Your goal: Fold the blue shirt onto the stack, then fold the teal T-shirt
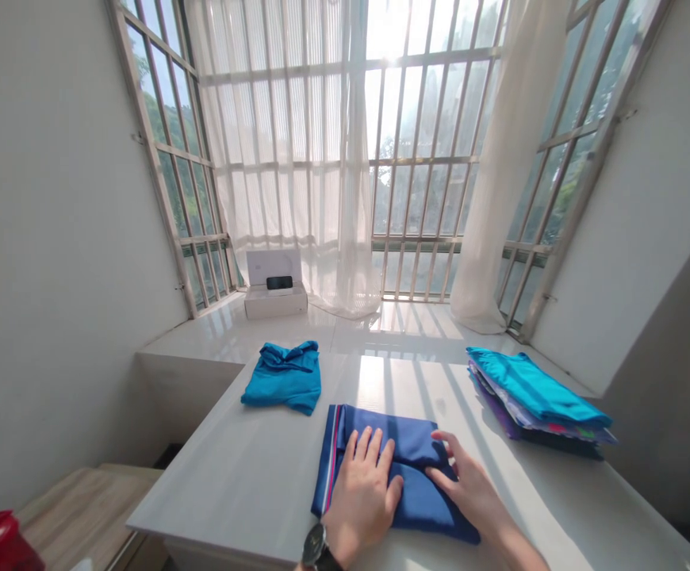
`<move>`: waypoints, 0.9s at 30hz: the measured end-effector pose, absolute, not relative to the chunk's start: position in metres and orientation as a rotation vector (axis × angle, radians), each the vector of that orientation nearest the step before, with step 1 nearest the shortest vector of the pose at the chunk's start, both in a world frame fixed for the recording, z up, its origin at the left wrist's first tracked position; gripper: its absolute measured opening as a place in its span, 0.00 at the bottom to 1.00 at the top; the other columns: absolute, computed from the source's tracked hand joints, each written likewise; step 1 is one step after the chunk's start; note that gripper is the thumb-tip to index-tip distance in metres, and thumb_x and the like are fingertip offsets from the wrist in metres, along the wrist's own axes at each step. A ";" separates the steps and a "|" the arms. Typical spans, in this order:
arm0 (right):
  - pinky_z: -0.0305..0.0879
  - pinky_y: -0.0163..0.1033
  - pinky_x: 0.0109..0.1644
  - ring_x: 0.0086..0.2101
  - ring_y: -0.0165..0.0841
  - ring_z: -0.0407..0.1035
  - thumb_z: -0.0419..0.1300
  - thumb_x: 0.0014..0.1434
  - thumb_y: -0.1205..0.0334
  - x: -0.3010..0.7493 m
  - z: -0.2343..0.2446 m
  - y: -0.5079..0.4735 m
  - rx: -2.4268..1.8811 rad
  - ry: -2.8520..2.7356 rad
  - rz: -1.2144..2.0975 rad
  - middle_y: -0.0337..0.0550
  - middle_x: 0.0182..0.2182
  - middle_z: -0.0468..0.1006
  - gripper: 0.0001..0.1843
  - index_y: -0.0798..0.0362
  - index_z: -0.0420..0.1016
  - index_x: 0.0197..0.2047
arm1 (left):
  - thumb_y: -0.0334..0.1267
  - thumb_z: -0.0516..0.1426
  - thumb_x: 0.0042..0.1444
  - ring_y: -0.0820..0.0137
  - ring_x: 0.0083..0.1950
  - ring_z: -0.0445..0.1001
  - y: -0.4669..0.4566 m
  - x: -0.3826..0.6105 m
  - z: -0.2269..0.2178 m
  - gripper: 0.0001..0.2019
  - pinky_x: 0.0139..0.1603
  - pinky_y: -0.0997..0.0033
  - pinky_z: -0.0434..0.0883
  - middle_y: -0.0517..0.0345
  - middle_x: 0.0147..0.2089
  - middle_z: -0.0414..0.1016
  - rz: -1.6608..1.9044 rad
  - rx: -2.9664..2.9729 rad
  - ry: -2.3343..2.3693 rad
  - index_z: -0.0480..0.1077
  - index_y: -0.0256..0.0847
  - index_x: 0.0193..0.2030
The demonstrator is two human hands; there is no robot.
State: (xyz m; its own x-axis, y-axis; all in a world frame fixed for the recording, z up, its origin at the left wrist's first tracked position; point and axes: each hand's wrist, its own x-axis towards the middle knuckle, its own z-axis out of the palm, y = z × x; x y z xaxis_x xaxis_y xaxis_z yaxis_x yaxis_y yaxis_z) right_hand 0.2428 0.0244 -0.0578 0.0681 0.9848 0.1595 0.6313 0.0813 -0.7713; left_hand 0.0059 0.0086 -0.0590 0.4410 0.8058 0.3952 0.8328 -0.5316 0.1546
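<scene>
The open left hand [362, 496] and right hand [461, 480] rest on the folded blue garment [408, 444], gripping nothing, its long axis running crosswise beneath both.

Two hands [362, 500], one wristwatch [315, 547], two garments [282, 377], one clothes stack [535, 404], one white box [274, 301].

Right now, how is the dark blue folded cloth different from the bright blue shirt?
The dark blue folded cloth is darker than the bright blue shirt. The cloth has a pink-and-white stripe along one edge; the shirt shows none. The cloth lies flat and neat; the shirt looks bunched. Both are blue fabric on the white table.
</scene>
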 end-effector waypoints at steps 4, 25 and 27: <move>0.71 0.41 0.41 0.30 0.35 0.74 0.56 0.59 0.41 0.244 -0.056 0.029 -1.616 -1.642 0.651 0.37 0.32 0.81 0.20 0.45 0.75 0.44 | 0.52 0.47 0.74 0.55 0.76 0.59 0.008 0.006 -0.055 0.27 0.77 0.44 0.56 0.53 0.75 0.63 -0.676 -2.682 -1.510 0.61 0.46 0.74; 0.69 0.37 0.32 0.24 0.36 0.74 0.50 0.65 0.40 0.233 -0.083 -0.034 -1.637 -1.634 0.456 0.35 0.22 0.76 0.18 0.43 0.66 0.33 | 0.39 0.49 0.74 0.58 0.74 0.61 0.032 -0.015 -0.027 0.15 0.74 0.51 0.57 0.58 0.66 0.75 -0.636 -2.847 -1.129 0.74 0.49 0.59; 0.70 0.37 0.31 0.23 0.36 0.74 0.49 0.66 0.38 0.223 -0.084 -0.041 -1.602 -1.614 0.464 0.36 0.22 0.77 0.20 0.43 0.66 0.33 | 0.38 0.50 0.73 0.52 0.75 0.60 0.023 -0.004 -0.035 0.15 0.72 0.46 0.59 0.50 0.68 0.72 -0.640 -2.730 -1.360 0.76 0.45 0.57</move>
State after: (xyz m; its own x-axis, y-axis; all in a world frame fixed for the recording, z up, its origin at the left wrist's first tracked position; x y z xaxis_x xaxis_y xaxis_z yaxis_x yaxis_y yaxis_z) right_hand 0.2227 -0.0408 -0.0842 0.1192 0.9535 0.2767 0.6610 0.1318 -0.7388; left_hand -0.0037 0.0234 -0.0355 0.5347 0.7594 0.3707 0.7697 -0.6187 0.1571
